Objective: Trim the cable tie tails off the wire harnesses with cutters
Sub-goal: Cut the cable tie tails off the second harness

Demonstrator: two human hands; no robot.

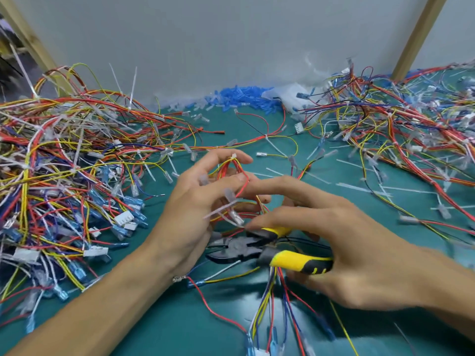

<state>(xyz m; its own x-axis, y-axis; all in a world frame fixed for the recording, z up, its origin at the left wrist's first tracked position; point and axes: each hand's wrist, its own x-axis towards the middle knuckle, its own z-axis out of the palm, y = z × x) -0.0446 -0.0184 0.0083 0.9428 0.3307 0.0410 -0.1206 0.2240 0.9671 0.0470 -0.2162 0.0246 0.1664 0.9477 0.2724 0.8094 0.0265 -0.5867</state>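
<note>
left hand [190, 209] pinching red-yellow wire harness [232, 170] (white tie tail [221, 210] jutting), right hand [359, 242] gripping yellow-black cutters [246, 249]

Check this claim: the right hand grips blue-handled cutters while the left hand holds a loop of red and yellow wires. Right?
No. In the head view the cutters in the right hand have yellow-and-black handles, not blue; the left hand does hold the wire loop.
</note>
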